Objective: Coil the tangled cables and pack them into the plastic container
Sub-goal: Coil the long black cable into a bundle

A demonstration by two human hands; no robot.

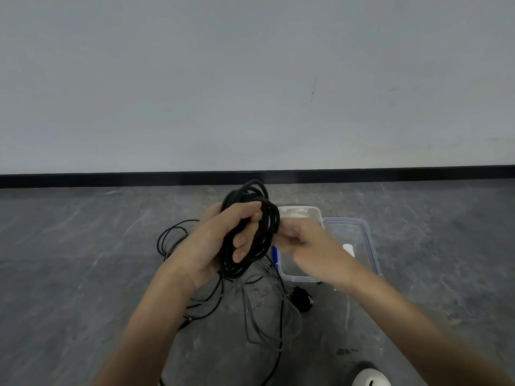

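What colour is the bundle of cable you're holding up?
Black. The thick coiled cable held in the left hand shows best in the head view.

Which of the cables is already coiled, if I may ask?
The thick black cable in the left hand; the thin black cable and grey cable lie loose on the floor.

Right grip (301, 240) is motion-blurred at frame centre, so can't tell if it pinches the black coil (271, 221). Its forearm hides much of the plastic container (299, 211). White object (370, 378) cut off bottom right. Loose cables (281, 316) run off the bottom edge.
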